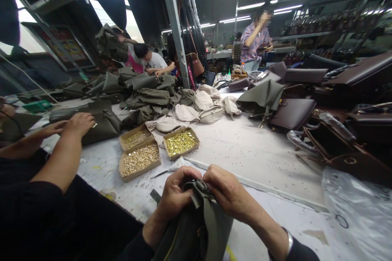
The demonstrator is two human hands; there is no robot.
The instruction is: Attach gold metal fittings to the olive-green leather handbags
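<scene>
A dark olive-green bag [219, 228] with a gold zipper stands before me at the table's near edge. My left hand [177, 191] is closed on its top edge, thumb and fingers pinching the folded material. Close beside it, my right hand [225, 191] grips the same gathered top part, where a strap or loop bunches up. What lies between my fingertips is too small to make out. Just beyond my hands are cardboard boxes of small gold metal pieces: one box [141, 173], a second box [121, 140] behind it and a third box [167, 151] to the right.
At the left, a co-worker's hands [76, 124] rest on another olive bag [102, 120]. Olive and cream bag pieces [183, 113] pile up across the table. Dark brown bags [292, 114] and clear plastic wrap [358, 212] lie at the right. A metal post [176, 24] rises behind.
</scene>
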